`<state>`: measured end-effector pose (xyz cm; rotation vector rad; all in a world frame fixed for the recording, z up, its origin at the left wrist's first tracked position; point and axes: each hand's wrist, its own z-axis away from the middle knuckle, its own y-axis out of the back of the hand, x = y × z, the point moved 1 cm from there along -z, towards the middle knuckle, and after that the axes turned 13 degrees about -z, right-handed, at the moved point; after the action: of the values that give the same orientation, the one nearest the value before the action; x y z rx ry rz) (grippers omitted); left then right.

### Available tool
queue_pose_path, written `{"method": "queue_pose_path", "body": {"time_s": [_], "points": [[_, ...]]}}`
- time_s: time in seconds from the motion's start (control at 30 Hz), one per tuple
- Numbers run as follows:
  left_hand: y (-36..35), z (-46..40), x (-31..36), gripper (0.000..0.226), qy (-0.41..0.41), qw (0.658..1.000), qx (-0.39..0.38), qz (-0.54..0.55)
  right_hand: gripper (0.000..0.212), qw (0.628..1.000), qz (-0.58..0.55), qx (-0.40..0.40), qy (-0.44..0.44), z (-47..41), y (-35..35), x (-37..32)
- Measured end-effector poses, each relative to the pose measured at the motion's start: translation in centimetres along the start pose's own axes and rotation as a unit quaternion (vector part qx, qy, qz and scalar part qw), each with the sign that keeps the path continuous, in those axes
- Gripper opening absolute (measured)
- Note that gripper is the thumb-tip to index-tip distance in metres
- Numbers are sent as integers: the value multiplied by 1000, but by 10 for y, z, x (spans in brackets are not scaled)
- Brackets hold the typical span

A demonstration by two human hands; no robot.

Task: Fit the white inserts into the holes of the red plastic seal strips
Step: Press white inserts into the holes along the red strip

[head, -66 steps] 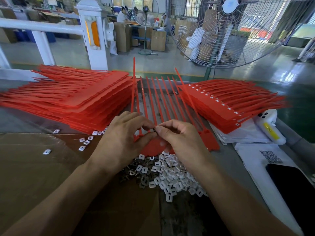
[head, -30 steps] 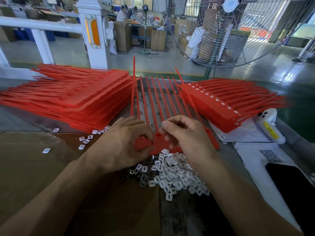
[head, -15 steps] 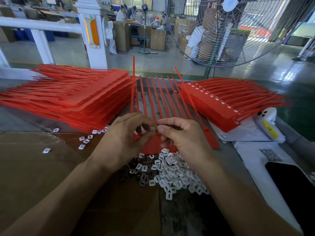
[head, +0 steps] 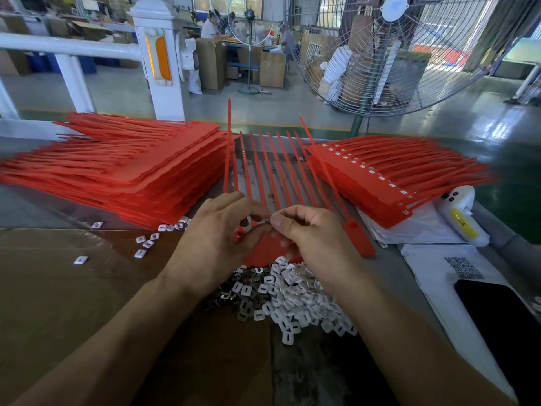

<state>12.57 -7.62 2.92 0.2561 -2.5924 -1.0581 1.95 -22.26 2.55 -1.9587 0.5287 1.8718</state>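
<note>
- Since half a second ago your left hand (head: 215,244) and right hand (head: 314,240) have barely shifted; fingers pinch a small white insert (head: 267,220) over the red comb-like seal strip sheet (head: 272,183).
- Loose white plastic inserts (head: 295,300) crowd the near bench edge; red stacks flank both sides.

Grey worktable (head: 35,206) carries brown cardboard sheet (head: 73,303) at near left, red strip stacks at far left (head: 123,174) and far right (head: 389,177), white inserts (head: 295,300) heaped centrally, and white bags (head: 433,273) along the right edge.

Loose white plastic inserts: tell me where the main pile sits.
Head view, centre: pile of white plastic inserts on the brown cardboard sheet, just below both hands.
</note>
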Motion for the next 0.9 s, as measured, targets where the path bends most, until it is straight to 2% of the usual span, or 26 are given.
{"method": "queue_pose_path", "body": {"time_s": [0.33,0.43,0.6,0.73,0.9], "points": [[0,-3,1,17,-29,998,9,-51,19,998,-41,2,-40,-1,2,-1],[-3,-2,-4,13,15,999,3,-44,26,1000,-3,12,-15,1,2,-4],[-12,3,-19,11,106,989,-44,-91,18,994,100,32,18,2,7,-7],[-15,3,-20,11,122,981,-92,-116,15,990,132,36,20,1,11,-5],[-20,1,-18,13,120,977,-115,-135,15,989,144,37,24,0,13,-5]]}}
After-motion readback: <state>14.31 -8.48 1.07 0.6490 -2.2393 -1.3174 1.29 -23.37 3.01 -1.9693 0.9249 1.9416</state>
